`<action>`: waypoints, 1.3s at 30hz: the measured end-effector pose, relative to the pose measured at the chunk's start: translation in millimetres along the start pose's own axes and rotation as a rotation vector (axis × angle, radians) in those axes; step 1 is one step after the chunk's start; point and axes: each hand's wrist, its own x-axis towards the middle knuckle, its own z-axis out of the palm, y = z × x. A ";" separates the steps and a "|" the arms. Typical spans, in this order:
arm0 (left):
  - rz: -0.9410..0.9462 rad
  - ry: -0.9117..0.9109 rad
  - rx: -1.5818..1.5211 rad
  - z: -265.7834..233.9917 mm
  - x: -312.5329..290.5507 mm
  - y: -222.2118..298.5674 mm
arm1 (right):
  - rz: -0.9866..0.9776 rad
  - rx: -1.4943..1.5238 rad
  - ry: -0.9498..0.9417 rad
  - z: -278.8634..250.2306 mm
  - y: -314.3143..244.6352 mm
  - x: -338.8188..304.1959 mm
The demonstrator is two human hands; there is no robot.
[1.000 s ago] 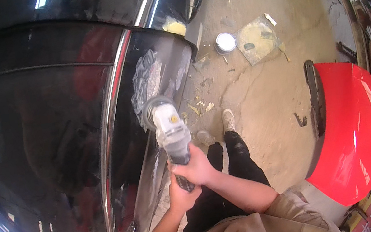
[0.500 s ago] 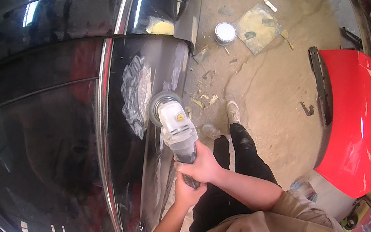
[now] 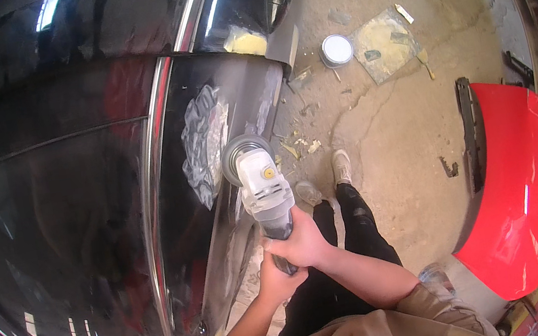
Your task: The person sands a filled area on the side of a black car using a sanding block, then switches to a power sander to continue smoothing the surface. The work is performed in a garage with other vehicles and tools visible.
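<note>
A white and grey angle grinder [image 3: 262, 177] points away from me, its round disc [image 3: 238, 164] at the side panel of a black car [image 3: 81, 217]. My right hand [image 3: 306, 237] wraps round the dark grip just behind the grinder's body. Lower on the same grip, my left hand [image 3: 282, 281] is closed round the tail end. Beside the disc, to its left, is a rough grey-white sanded patch [image 3: 204, 146] on the panel. Whether the disc touches the surface I cannot tell.
A patch of yellow filler [image 3: 246, 43] sits farther along the car. On the floor are a white-lidded can [image 3: 337, 51], a filler-smeared board [image 3: 383, 57] and scattered scraps [image 3: 307, 147]. A red car panel [image 3: 529, 185] stands at the right, near a small black bracket [image 3: 450, 167].
The whole scene has shifted slightly right and down in the picture. Relative to the car, the grinder stays at nearly the same spot, and both hands keep their hold.
</note>
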 end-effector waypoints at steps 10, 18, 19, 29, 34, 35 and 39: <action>-0.070 -0.037 0.126 2.2 6.1 12.8 | 0.075 -0.021 -0.006 -7.1 -11.0 5.9; -0.031 0.007 0.100 -7.9 25.1 4.1 | 0.024 0.052 0.039 -9.9 -11.8 21.7; -0.015 -0.003 0.113 -5.2 19.9 5.7 | -0.018 0.033 0.035 -10.3 -12.2 18.0; -0.017 -0.046 0.031 3.3 25.8 0.7 | 0.062 0.102 0.137 -18.2 -5.6 18.9; -0.021 -0.112 0.071 12.9 8.5 -0.2 | 0.045 -0.005 0.109 -23.3 -7.6 -13.7; 0.006 -0.109 0.079 13.1 8.1 -1.7 | 0.036 -0.018 0.114 -23.2 -6.5 -14.9; 0.031 -0.074 0.064 7.8 10.9 -5.6 | -0.001 -0.030 0.075 -20.3 -5.0 -2.3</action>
